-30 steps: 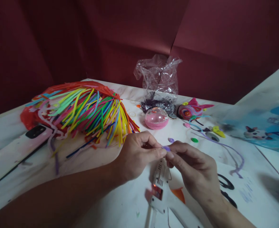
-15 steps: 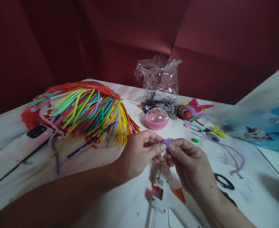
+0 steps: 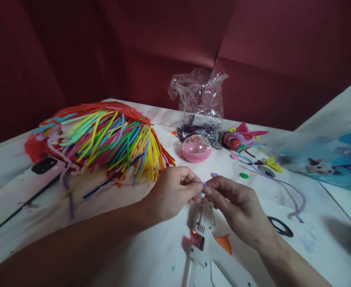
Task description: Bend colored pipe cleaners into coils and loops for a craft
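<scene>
Fingertips of my left hand [image 3: 175,193] and my right hand [image 3: 238,203] meet above the middle of the table, both pinching a small fuzzy purple piece [image 3: 203,188]. Fingers cover most of it, so its shape is hard to make out. Another bit of purple [image 3: 214,175] shows just beyond my right fingers; whether it joins the pinched piece I cannot tell. Directly below my hands lies a white hot glue gun [image 3: 204,227], its nozzle end pointing away from me and a small orange light glowing on its body.
To the left are a red bag of colourful pipe cleaners [image 3: 124,139] and a phone [image 3: 22,187]. Farther back stand a pink clear-topped dome [image 3: 196,149], a clear plastic bag [image 3: 199,99] and a pink fuzzy figure [image 3: 238,137]. Black scissors handles [image 3: 280,227] lie right.
The fingertips have shifted slightly down and left, and less of the purple piece shows between them. A separate-looking purple bit now appears behind the right fingers. The glue gun stays put.
</scene>
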`<state>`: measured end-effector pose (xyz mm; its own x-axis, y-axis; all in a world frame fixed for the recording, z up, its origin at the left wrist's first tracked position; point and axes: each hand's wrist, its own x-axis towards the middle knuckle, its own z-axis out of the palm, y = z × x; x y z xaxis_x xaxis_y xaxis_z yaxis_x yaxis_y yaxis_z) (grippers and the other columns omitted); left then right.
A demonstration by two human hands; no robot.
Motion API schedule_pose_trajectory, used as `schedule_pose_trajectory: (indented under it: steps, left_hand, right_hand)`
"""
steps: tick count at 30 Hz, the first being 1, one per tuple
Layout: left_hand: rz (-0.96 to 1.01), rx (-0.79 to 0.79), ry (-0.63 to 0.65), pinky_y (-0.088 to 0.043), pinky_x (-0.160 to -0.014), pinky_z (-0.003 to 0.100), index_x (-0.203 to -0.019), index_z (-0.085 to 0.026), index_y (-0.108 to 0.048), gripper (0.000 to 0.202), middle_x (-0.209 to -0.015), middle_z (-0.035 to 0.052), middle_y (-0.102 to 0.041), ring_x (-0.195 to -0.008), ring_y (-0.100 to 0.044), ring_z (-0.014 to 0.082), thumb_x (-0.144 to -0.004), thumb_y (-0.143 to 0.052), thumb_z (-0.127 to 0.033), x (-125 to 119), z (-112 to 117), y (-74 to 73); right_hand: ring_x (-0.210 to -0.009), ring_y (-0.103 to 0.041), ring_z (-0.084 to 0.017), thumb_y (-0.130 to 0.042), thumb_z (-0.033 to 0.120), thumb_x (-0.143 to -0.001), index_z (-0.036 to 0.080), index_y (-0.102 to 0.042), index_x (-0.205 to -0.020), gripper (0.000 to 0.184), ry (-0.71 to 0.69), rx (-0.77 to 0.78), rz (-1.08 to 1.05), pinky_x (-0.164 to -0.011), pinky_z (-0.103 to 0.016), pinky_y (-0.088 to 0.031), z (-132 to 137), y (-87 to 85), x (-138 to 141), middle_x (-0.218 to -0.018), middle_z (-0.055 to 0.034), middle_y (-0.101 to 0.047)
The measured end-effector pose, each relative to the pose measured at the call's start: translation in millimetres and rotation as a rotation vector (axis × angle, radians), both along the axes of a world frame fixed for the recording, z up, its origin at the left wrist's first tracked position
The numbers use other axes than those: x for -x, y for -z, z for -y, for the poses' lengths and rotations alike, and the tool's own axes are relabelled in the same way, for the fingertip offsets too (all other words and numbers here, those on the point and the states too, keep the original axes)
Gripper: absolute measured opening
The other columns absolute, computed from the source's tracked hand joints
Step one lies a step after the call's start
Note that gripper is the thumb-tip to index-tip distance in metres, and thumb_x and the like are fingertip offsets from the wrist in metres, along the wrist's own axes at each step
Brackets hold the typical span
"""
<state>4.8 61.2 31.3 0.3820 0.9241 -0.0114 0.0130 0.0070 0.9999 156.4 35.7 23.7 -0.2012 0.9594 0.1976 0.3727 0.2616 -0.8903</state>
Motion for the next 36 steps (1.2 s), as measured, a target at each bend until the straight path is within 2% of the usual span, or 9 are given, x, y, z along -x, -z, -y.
schedule_pose_trajectory:
  steps: [3, 6, 10, 13, 16, 23, 30, 34, 36]
  left_hand:
    - [-0.037, -0.068, 0.02, -0.042, -0.049, 0.018, -0.066, -0.012, -0.054, 0.007, -0.055, -0.0025, -0.055, -0.05, -0.054, 0.0069, -0.072, -0.052, -0.011, 0.9, 2.1, 1.1]
    - [-0.038, -0.095, 0.034, -0.041, -0.048, 0.017, -0.065, -0.012, -0.054, 0.009, -0.053, -0.0031, -0.053, -0.049, -0.052, 0.0062, -0.073, -0.051, -0.01, 1.6, 2.8, 1.4]
    - [0.081, -0.009, 0.038, -0.045, -0.049, 0.019, -0.075, -0.011, -0.055, 0.005, -0.057, -0.0023, -0.056, -0.048, -0.055, 0.0069, -0.074, -0.054, -0.016, -0.5, -0.3, 1.1]
    - [0.166, 0.059, 0.021, -0.047, -0.048, 0.021, -0.09, -0.011, -0.053, 0.019, -0.063, -0.0013, -0.06, -0.05, -0.058, 0.0094, -0.073, -0.058, -0.019, -2.6, -2.0, 0.7]
    - [0.173, 0.039, 0.016, -0.047, -0.049, 0.02, -0.083, -0.011, -0.055, 0.016, -0.062, -0.0006, -0.06, -0.052, -0.058, 0.0089, -0.071, -0.061, -0.019, -3.1, -1.5, 1.3]
    - [0.095, -0.034, -0.056, -0.041, -0.046, 0.016, -0.067, -0.01, -0.057, 0.006, -0.053, -0.0031, -0.054, -0.046, -0.05, 0.0046, -0.072, -0.057, -0.014, -0.6, -0.3, 1.8]
    - [0.017, -0.001, 0.082, -0.039, -0.044, 0.017, -0.061, -0.012, -0.055, 0.009, -0.048, -0.0035, -0.052, -0.043, -0.049, 0.0058, -0.071, -0.054, -0.012, 1.7, -1.3, 2.9]
    - [-0.028, 0.051, 0.186, -0.039, -0.043, 0.017, -0.06, -0.012, -0.055, 0.009, -0.046, -0.0024, -0.053, -0.044, -0.052, 0.0072, -0.069, -0.056, -0.011, 4.6, -2.7, 0.9]
    - [-0.008, 0.093, 0.184, -0.04, -0.043, 0.017, -0.059, -0.012, -0.056, 0.009, -0.045, -0.0023, -0.053, -0.042, -0.052, 0.0073, -0.068, -0.056, -0.012, 3.9, -4.0, 0.1]
  right_hand:
    - [-0.054, -0.046, -0.012, -0.05, 0.029, -0.084, 0.016, -0.058, -0.067, 0.023, -0.04, -0.042, 0.075, -0.05, -0.023, -0.037, 2.8, -1.2, -0.8, -0.059, -0.0003, -0.056]
    - [-0.056, -0.048, -0.012, -0.05, 0.028, -0.084, 0.016, -0.06, -0.069, 0.022, -0.062, -0.037, 0.034, -0.052, -0.023, -0.039, 1.9, 0.6, -1.0, -0.062, -0.0013, -0.058]
    - [-0.047, -0.042, -0.009, -0.059, 0.03, -0.078, 0.016, -0.059, -0.064, 0.02, 0.037, 0.023, -0.235, -0.044, -0.02, -0.034, -5.3, 6.2, -1.3, -0.052, 0.0021, -0.052]
    - [-0.041, -0.038, -0.007, -0.065, 0.03, -0.074, 0.016, -0.058, -0.062, 0.02, 0.106, 0.092, -0.457, -0.039, -0.018, -0.031, -9.5, 10.0, -0.5, -0.048, 0.004, -0.049]
    - [-0.042, -0.041, -0.007, -0.065, 0.03, -0.073, 0.016, -0.06, -0.063, 0.018, 0.118, 0.123, -0.521, -0.039, -0.018, -0.032, -8.6, 12.0, 2.9, -0.051, 0.0027, -0.053]
    - [-0.047, -0.042, -0.008, -0.06, 0.034, -0.077, 0.016, -0.06, -0.064, 0.023, 0.089, 0.038, -0.221, -0.044, -0.02, -0.035, -0.3, 6.0, 6.7, -0.054, 0.002, -0.052]
    - [-0.052, -0.044, -0.01, -0.044, 0.03, -0.087, 0.016, -0.057, -0.066, 0.029, -0.118, -0.051, 0.126, -0.047, -0.021, -0.035, 0.8, -4.8, -1.7, -0.058, 0.0001, -0.053]
    - [-0.052, -0.048, -0.011, -0.046, 0.03, -0.086, 0.016, -0.059, -0.067, 0.027, -0.247, -0.02, 0.205, -0.049, -0.021, -0.037, -0.9, -10.0, -8.8, -0.057, 0.0002, -0.054]
    - [-0.054, -0.05, -0.012, -0.048, 0.034, -0.084, 0.016, -0.059, -0.067, 0.028, -0.235, 0.029, 0.18, -0.05, -0.022, -0.038, -3.3, -9.3, -10.5, -0.058, -0.0007, -0.056]
